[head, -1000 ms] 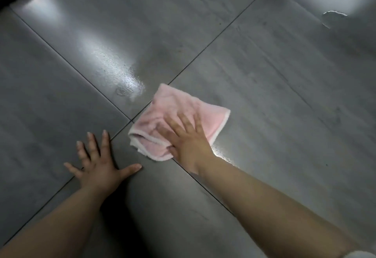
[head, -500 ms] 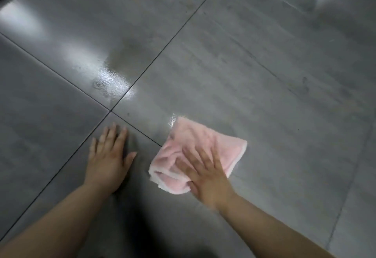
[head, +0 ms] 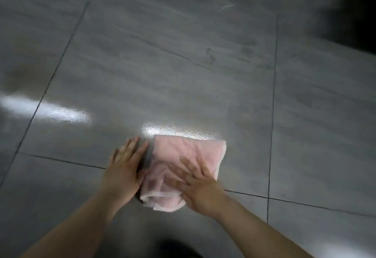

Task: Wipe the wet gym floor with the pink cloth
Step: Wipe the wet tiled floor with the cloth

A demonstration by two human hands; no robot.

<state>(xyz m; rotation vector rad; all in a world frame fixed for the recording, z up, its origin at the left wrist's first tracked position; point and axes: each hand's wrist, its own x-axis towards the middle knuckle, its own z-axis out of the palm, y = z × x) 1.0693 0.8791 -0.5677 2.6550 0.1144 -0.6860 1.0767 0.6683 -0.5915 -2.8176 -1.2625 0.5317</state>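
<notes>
A folded pink cloth (head: 183, 160) lies flat on the grey tiled gym floor (head: 183, 64) in the lower middle of the head view. My right hand (head: 195, 184) presses on the cloth's near right part with its fingers spread and straight, blurred by motion. My left hand (head: 124, 170) lies flat on the tile right beside the cloth's left edge, fingers straight and pointing away from me. A shiny wet patch (head: 175, 131) glints just beyond the cloth's far edge.
Dark grout lines (head: 272, 105) cross the floor to the right and left of the hands. Another bright wet reflection (head: 50, 111) sits at the left. A dark edge (head: 358, 13) fills the upper right corner. A small white streak (head: 226, 7) marks the far tile.
The view has swung to the right. My right hand has slid the cloth further right along the tile, and my left hand has moved over to sit right against the cloth.
</notes>
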